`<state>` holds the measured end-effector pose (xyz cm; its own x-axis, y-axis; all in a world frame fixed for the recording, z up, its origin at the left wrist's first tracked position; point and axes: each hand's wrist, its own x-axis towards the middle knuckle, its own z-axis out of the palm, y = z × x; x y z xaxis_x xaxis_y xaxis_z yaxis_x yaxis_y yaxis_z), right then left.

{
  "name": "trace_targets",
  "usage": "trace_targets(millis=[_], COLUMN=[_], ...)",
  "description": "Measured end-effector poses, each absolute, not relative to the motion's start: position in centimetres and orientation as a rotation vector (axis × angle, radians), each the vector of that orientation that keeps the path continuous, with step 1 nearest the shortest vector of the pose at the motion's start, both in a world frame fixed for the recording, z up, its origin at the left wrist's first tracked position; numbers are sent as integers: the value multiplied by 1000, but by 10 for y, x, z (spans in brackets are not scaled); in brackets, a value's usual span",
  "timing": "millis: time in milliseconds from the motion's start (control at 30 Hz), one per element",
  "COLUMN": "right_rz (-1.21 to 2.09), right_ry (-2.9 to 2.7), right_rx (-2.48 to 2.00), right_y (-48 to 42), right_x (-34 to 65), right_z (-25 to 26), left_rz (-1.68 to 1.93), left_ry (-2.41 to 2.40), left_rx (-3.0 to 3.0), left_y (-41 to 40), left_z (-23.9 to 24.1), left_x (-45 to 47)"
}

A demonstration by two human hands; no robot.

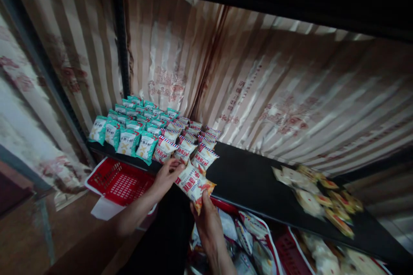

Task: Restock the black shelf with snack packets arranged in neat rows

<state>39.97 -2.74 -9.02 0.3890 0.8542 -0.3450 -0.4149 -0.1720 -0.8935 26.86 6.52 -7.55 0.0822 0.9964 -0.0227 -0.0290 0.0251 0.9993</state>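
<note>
Snack bag (192,184) held at front edge of shelf (247,174)
Its lower end is clamped by right hand (208,217); grip of left hand (168,173) cannot be told.

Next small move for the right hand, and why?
Probably ease the held snack bag back toward the striped-edge white bags: the right hand grips its lower end, similar-looking bags stand right behind it, and in this view it overlaps the front edge of the black shelf.
</note>
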Motion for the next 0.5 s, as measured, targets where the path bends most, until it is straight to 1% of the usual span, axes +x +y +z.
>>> trace_targets(millis=[67,167,233,300,333,367,400,500], right_rz=[1229,1232,996,638,513,458,475,711], right_ry=[-420,-550,-704,-894,-996,-1092,-1177,-1255], right_rx=[-1286,-1360,-1507,-1630,-1653,-1652,-1635,-1575], right_y=[-27,-26,-25,-23,-21,-18,-15,-5], right_x=[387,381,387,395,399,402,403,402], right_z=[-95,-105,-109,-107,-105,-101,-98,-94], left_rz=[1112,1112,1135,1115,1085,1045,999,889], left_ry=[1070,1080,1144,1164,1149,1118,1076,924], left_rx=[1109,1084,1270,1568,1698,1801,1877,1999], left_y=[60,60,66,72,75,77,78,78], left_z=[-85,-92,-87,-77,-71,-65,-60,-53], left_x=[266,258,248,237,233,230,228,232])
